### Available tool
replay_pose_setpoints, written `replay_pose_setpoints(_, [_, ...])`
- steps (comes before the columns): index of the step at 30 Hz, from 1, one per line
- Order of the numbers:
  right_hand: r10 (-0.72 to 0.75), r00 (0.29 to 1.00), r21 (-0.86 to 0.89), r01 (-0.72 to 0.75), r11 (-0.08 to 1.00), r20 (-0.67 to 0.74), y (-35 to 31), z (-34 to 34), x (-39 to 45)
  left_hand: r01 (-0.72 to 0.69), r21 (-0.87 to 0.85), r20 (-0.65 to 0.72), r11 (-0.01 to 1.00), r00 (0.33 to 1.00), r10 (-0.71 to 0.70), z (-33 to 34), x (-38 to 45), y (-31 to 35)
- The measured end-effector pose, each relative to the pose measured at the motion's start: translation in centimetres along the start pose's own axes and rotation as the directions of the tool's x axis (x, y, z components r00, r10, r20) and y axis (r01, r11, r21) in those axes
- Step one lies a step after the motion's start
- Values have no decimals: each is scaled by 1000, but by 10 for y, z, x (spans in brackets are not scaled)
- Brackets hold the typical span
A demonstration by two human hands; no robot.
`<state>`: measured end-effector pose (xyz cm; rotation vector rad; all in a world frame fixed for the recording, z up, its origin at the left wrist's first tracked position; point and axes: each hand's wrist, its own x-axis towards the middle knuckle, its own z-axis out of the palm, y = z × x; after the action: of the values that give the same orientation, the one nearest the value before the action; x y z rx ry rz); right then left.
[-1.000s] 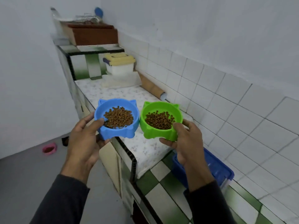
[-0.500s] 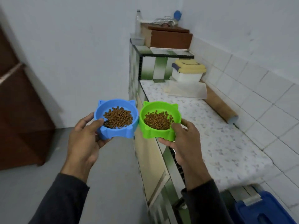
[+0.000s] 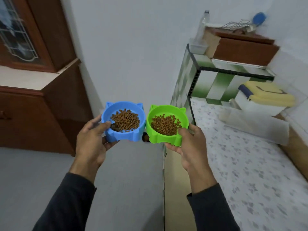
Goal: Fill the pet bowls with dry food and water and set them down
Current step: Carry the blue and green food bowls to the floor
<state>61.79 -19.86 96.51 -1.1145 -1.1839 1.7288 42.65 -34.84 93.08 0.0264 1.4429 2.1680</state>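
Observation:
A blue cat-eared pet bowl [image 3: 130,137] holds a heap of brown dry food [image 3: 125,120]. My left hand [image 3: 90,142] grips it at its near left rim, thumb over the edge. Right beside it, a green cat-eared bowl [image 3: 166,138] also holds dry food [image 3: 165,125]. My right hand [image 3: 188,144] grips the green bowl's near right rim with the thumb on top. Both bowls are held level in the air, over the grey floor just left of the counter's edge. No water is visible in either bowl.
A speckled white counter [image 3: 241,164] runs along the right, with a yellow-lidded white container [image 3: 263,99] and a cardboard tube at its far end. A green-and-white tiled ledge [image 3: 216,80] carries a brown box. A dark wooden cabinet [image 3: 33,105] stands left; grey floor [image 3: 130,180] lies below.
The view has swung left: the counter slid to the right and the wooden cabinet came into sight. Both hands keep the same grip on the bowls, held side by side.

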Motion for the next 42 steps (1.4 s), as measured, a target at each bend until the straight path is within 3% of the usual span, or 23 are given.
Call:
replay_pose_setpoints(13, [81, 997, -59, -80, 995, 14, 27, 93, 147, 22, 38, -94, 999, 995, -18, 14, 146, -6])
replay_pose_setpoints(28, [115, 981, -62, -125, 990, -155, 71, 217, 308, 59, 47, -74, 997, 996, -56, 28, 353, -7])
replay_pose_setpoints(42, [227, 959, -83, -244, 966, -169, 125, 245, 437, 178, 63, -168, 982, 972, -165, 51, 470, -73])
